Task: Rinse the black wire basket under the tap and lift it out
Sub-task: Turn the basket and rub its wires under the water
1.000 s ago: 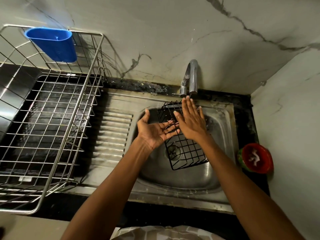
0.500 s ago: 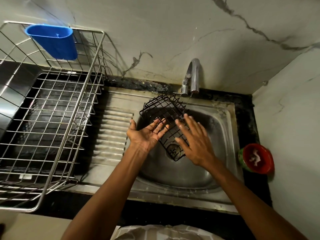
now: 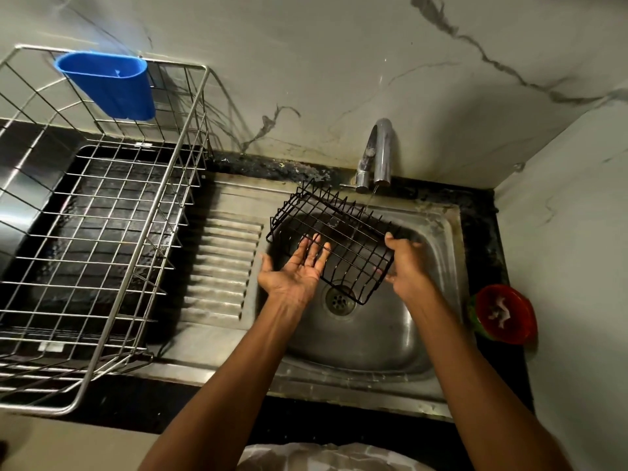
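Head view looks down on a steel sink (image 3: 401, 348), where the black wire basket (image 3: 334, 241) is held tilted above the bowl, its far upper edge close beneath the tap (image 3: 377, 154). A thin stream of water (image 3: 370, 198) falls from the spout onto the basket's far wires, so the tilt seems meant to let water run along the grid and drain straight down toward the drain (image 3: 339, 300) below its lower corner.

Carrying the weight is the right hand (image 3: 406, 263), whose fingers are curled round the basket's right edge with the thumb over the top wire; the forearm reaches in from the lower right, the wrist bent slightly inward. Palm up, the left hand (image 3: 294, 273) has straight, slightly spread fingers laid against the underside of the near left wires; it props rather than grips, probably so it can rub or turn the grid while the other hand steadies it. Its forearm comes up from the bottom centre.

On the table to the left stands a large steel wire dish rack (image 3: 102, 239) with a blue plastic holder (image 3: 108, 85) hooked on its back rim, well apart from the basket. A red dish (image 3: 503, 314) sits on the table right of the sink. By my reading, rinsing is under way and the lift-out is not yet done.
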